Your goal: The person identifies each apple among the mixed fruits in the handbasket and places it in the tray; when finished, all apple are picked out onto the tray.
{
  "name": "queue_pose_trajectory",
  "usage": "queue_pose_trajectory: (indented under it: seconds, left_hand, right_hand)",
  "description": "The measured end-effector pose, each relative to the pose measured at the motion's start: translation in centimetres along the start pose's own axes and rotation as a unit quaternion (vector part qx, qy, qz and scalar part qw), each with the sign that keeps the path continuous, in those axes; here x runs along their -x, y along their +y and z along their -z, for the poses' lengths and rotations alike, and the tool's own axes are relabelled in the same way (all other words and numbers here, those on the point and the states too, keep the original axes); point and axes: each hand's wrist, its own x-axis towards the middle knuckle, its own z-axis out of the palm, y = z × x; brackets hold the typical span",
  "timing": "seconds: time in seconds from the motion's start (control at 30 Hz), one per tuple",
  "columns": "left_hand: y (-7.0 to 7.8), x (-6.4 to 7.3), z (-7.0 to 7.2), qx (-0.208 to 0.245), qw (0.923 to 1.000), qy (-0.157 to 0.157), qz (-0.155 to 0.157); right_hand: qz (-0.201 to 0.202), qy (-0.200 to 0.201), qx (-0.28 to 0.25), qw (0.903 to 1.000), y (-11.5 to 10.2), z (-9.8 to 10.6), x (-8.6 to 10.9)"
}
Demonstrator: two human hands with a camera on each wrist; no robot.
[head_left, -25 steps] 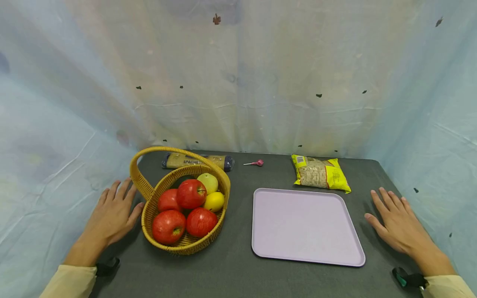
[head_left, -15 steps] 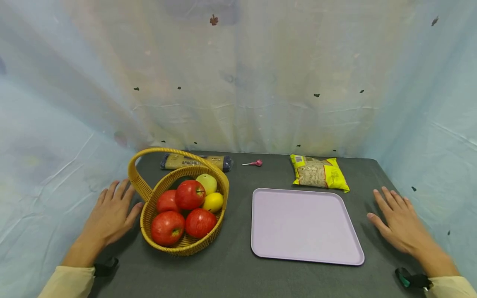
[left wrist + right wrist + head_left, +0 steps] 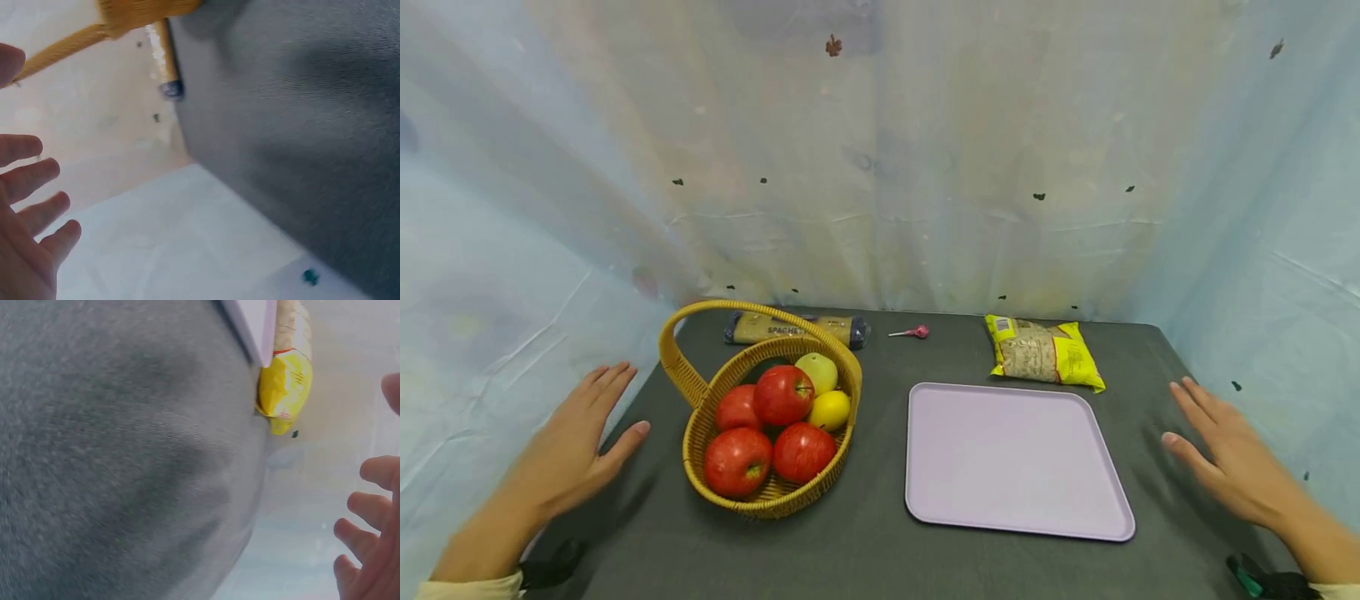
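Note:
My left hand (image 3: 568,442) hovers at the table's left edge, fingers straight and thumb spread, holding nothing. To its right stands a yellow wicker basket (image 3: 767,507) with a tall arched handle. Inside are several red apples (image 3: 739,462), a yellow lemon (image 3: 831,410), a pale green round fruit (image 3: 817,372) and a dark green thing mostly hidden behind the apples. At the table's right side my right hand (image 3: 1236,458) is raised with extended fingers and holds nothing. Nearest to it lies a flat lilac tray (image 3: 1018,462) with nothing on it.
Behind the basket lies a pack of spaghetti (image 3: 760,329), partly covered by the handle. A pink lollipop (image 3: 919,332) lies at the back middle of the dark grey table (image 3: 880,558). A yellow bag of grain-like food (image 3: 1037,350) rests behind the tray. Pale curtains (image 3: 880,167) enclose the table.
Both hands have lifted and moved outward toward the person; the left hand has drawn away from beside the basket. The basket, tray and packs stay where they were.

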Motion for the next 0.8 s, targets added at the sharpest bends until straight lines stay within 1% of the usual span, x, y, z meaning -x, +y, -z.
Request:
queue_pose_trajectory:
  seconds: [0.1,0.2,0.33,0.43,0.53,0.63,0.8]
  left_hand:
    - [1.3,0.2,1.4,0.007,0.9997,0.022,-0.005]
    - [2.9,0.3,2.5,0.009,0.9990,0.042,-0.014]
    - [5.0,-0.3,3.2,0.013,0.9968,0.064,-0.047]
    - [6.3,-1.1,3.0,0.029,0.9933,0.077,-0.082]
    - [7.5,-1.7,2.4,0.050,0.9906,0.079,-0.100]
    - [8.4,-2.2,1.8,0.068,0.9890,0.076,-0.108]
    - [9.6,-3.6,0.4,0.091,0.9876,0.067,-0.109]
  right_hand:
    - [-0.020,-0.012,-0.001,0.9997,-0.4,0.5,0.1]
    - [-0.024,-0.016,-0.011,0.9995,-0.8,1.0,0.1]
    - [-0.013,-0.011,-0.027,0.9995,-1.2,1.3,-0.1]
    - [0.001,-0.007,-0.037,0.9993,-1.5,1.2,-0.4]
    - [0.007,-0.009,-0.045,0.9989,-1.8,0.9,-0.8]
    - [0.000,-0.014,-0.046,0.9988,-2.2,0.5,-1.1]
    - [-0.011,-0.019,-0.060,0.9979,-2.8,-0.3,-1.7]
